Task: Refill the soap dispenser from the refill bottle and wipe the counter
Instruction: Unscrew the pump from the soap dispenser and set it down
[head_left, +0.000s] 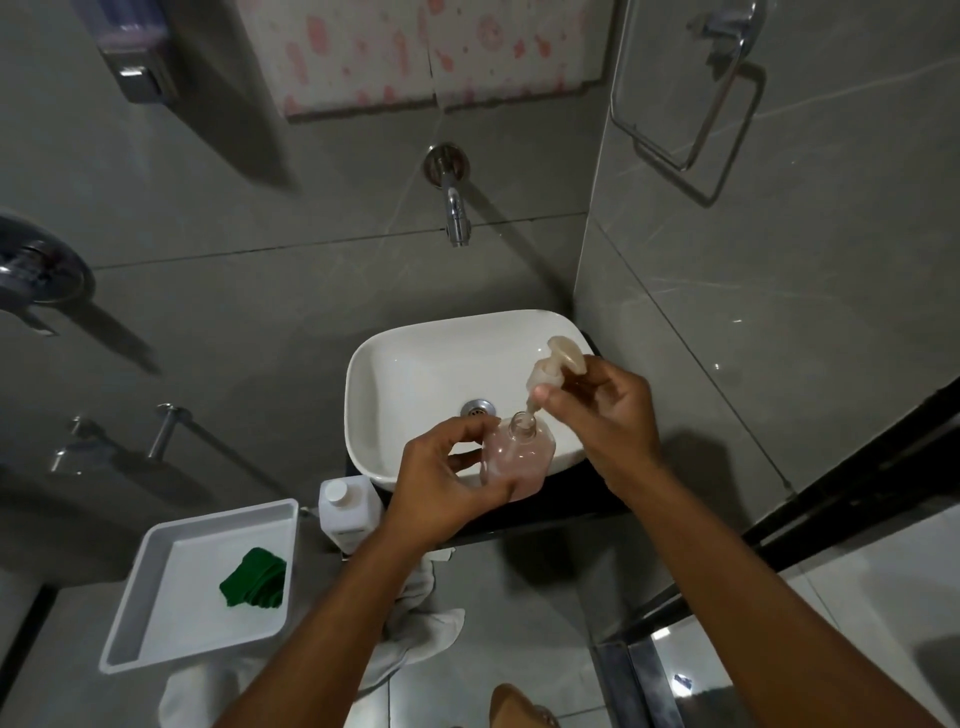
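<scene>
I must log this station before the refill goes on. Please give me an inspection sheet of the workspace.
Surface: dark counter under white ceramic basin.
Job's things: clear pink-tinted dispenser bottle, neck open; beige pump head lifted, tube at the neck; white capped refill bottle upright; green cloth in white plastic tray.
Clutter: pale towel hanging below.
Grippers: left hand holds bottle; right hand holds pump.
Cables: nothing seen.
Surroundings: chrome wall tap, grey tiles.
</scene>
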